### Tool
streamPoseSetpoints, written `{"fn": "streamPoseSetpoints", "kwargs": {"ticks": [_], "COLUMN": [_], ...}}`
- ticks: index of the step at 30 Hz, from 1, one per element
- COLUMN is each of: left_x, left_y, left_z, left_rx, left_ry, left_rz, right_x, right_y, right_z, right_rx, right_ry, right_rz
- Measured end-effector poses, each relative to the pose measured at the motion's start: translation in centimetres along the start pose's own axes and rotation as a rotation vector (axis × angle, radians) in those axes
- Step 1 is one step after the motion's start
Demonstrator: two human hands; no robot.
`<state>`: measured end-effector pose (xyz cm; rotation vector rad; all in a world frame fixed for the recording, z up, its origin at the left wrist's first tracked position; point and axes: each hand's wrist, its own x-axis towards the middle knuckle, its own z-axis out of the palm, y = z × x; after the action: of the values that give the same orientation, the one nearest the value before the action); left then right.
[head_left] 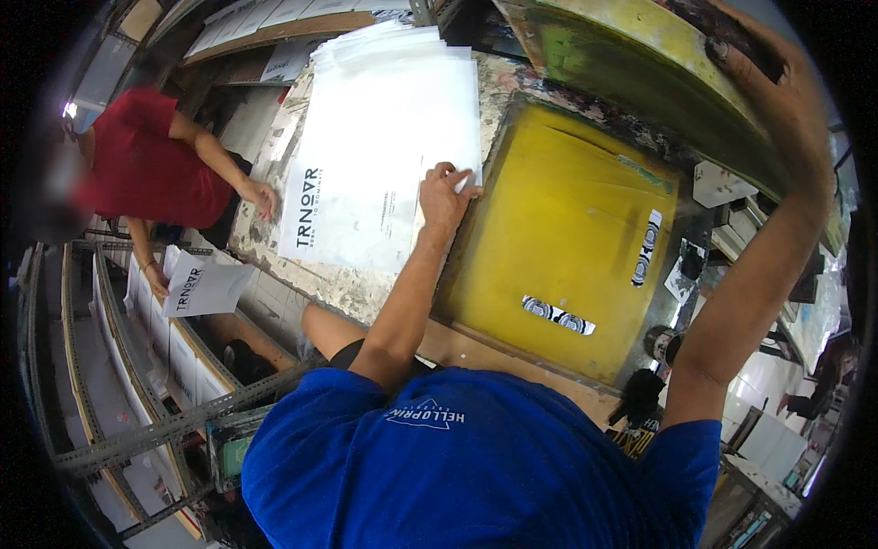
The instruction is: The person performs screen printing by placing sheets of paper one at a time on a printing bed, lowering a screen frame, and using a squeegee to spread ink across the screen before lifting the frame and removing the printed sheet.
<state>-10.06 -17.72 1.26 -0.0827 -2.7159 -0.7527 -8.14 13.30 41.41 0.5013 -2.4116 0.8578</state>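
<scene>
My left hand lies at the right edge of a stack of white sheets. Its fingers are curled, pinching a bit of white sheet edge. Dark print shows on the top sheet's near left part. Right of the stack lies a flat yellow panel with a dark border. Two black-and-white patterned strips, one a lower strip and one an upright strip, rest on it. At upper right my right hand grips the edge of a raised yellow-green screen frame, tilted up behind the panel.
At left a person in a red shirt holds a printed white sheet; their other hand is near the stack. Metal shelving with sheets fills the lower left. A small round container stands by the panel's right side.
</scene>
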Motion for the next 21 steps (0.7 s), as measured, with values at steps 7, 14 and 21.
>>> {"fn": "streamPoseSetpoints", "kwargs": {"ticks": [7, 14, 21], "left_x": [1.9, -1.0, -4.4], "left_y": [-0.9, 5.0, 6.3], "left_z": [1.5, -4.0, 0.9], "left_rx": [-0.425, -0.496, 0.051], "left_ry": [0.178, -0.411, -0.534], "left_rz": [-0.248, 0.031, 0.473], "right_x": [0.1, 0.1, -0.6], "right_y": [-0.9, 0.0, -0.2], "right_z": [-0.1, -1.0, -0.8], "right_rx": [-0.19, -0.105, -0.475], "right_ry": [0.017, -0.043, 0.04], "right_rz": [-0.055, 0.02, -0.015]}}
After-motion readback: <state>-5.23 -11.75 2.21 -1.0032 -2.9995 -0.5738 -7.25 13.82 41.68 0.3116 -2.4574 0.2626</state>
